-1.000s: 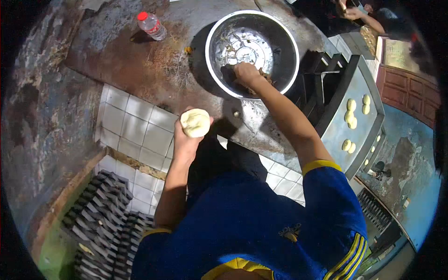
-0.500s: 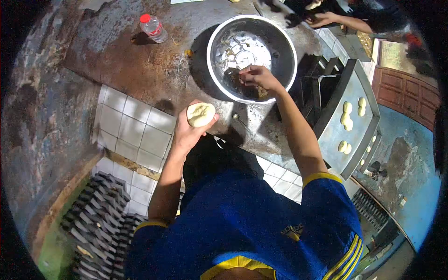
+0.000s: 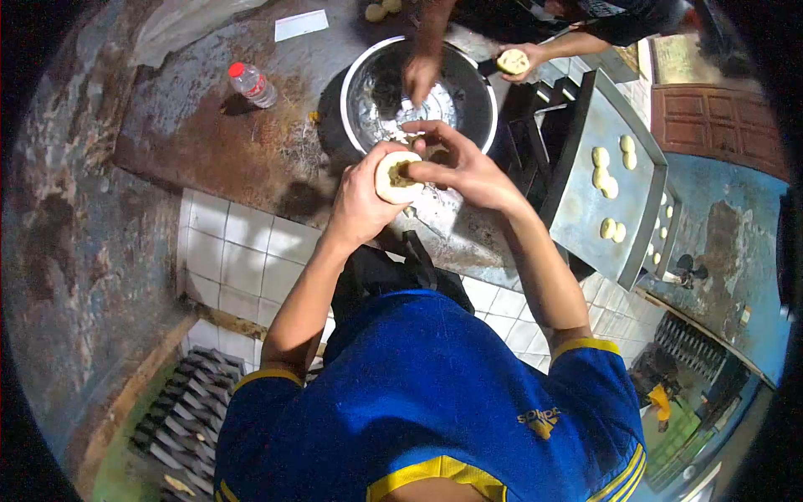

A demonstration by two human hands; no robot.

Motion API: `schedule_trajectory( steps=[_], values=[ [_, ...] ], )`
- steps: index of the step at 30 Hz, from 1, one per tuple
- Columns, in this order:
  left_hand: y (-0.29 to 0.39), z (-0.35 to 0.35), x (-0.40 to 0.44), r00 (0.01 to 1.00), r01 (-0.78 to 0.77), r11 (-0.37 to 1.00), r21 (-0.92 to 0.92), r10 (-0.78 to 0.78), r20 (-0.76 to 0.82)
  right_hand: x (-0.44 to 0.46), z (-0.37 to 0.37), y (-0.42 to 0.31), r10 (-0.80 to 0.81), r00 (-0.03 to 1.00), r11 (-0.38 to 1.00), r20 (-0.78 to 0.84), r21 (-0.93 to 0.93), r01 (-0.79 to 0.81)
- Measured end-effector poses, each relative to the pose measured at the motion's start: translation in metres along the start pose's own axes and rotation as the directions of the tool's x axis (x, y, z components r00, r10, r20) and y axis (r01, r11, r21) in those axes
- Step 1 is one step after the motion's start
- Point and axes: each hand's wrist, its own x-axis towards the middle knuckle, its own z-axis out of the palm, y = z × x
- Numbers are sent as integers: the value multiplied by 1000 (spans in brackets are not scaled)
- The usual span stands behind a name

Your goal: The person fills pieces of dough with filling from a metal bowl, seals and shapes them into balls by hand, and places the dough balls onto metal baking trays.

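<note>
My left hand point(image 3: 361, 199) is wrapped round a pale, flattened piece of dough point(image 3: 387, 186), held up just in front of the bowl. A dark brown filling point(image 3: 401, 173) lies in the hollow of the dough. My right hand point(image 3: 468, 177) reaches in from the right, its thumb touching the filling and its other fingers stretched out apart from the thumb. Behind both hands stands a large metal bowl point(image 3: 355, 88) with dark and whitish contents, its near rim partly hidden by my hands.
A co-worker's hand point(image 3: 422, 77) reaches into the bowl; their other hand point(image 3: 529, 64) holds filled dough point(image 3: 513, 61). Right of the bowl, a tilted metal tray point(image 3: 577, 213) carries several dough pieces point(image 3: 609, 186). A red-capped bottle point(image 3: 255, 87) and white paper point(image 3: 301, 26) lie left on the worktable point(image 3: 192, 134).
My right hand has come out of the bowl to the dough in my left hand. Brown filling now sits in the dough. A co-worker's hand has entered the bowl.
</note>
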Motion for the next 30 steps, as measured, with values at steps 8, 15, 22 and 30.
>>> schedule_trajectory(
  steps=[8, 15, 22, 30],
  values=[
    [32, 12, 6, 983, -106, 994, 32, 100, 154, -63, 7, -44, -482, 871, 724, -95, -604, 334],
    [44, 25, 1, 928, 80, 802, -593, 158, 339, -92, -12, -41, -149, 971, 983, -190, 82, 166],
    [74, 63, -2, 951, 273, 717, -642, -100, 293, -119, -9, -45, -678, 728, 495, -95, -792, 358],
    [118, 99, -5, 923, 376, 614, -694, -179, 342, -147, -54, -16, -494, 767, 867, -409, -171, 467]
  ],
)
